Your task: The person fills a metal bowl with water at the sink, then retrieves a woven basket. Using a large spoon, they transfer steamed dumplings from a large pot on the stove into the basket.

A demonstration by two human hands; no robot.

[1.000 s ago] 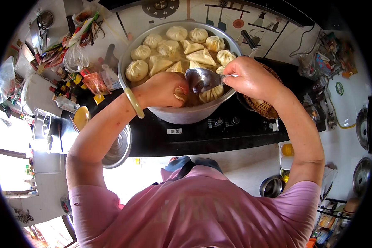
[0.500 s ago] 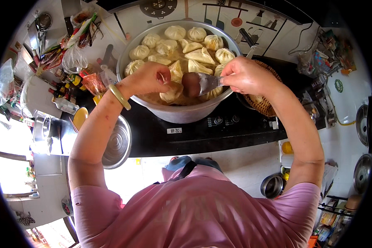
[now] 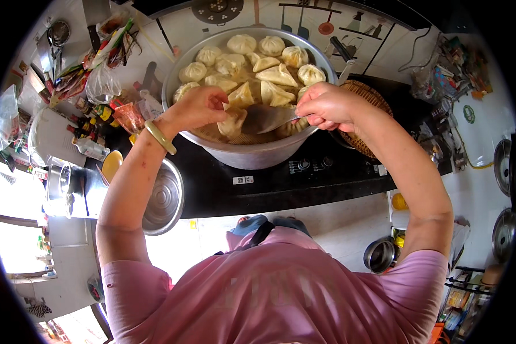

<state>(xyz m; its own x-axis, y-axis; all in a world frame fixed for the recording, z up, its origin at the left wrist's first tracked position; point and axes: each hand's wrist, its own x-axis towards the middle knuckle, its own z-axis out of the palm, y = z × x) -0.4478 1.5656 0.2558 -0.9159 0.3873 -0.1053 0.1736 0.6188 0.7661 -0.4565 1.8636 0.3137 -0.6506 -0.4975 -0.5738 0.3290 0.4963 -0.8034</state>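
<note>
A large round metal pot (image 3: 252, 160) holds many pale buns, some round and pleated, others folded with pointed edges. Inside its near side, my right hand (image 3: 331, 108) grips a metal spatula (image 3: 269, 118) by the handle, its broad blade low among the buns. To the left of the blade sits one bun (image 3: 233, 122). My left hand (image 3: 199, 109), with a pale bangle (image 3: 160, 137) on the wrist, is over the pot's near left side. Its fingers are bent and apart, the tips at that bun's edge; whether they press on it I cannot tell.
The pot stands on a black stove (image 3: 241, 200) with knobs in front. A woven basket (image 3: 364, 146) is right of the pot, partly under my forearm. A round metal lid or tray (image 3: 165, 200) lies at left, near bottles (image 3: 90, 147) and packets. A pan handle (image 3: 342, 50) rises behind.
The spatula blade has tilted and lies lower by the bun. The bun has shifted slightly left and up. My left hand has drawn a little left; my right hand has dropped slightly.
</note>
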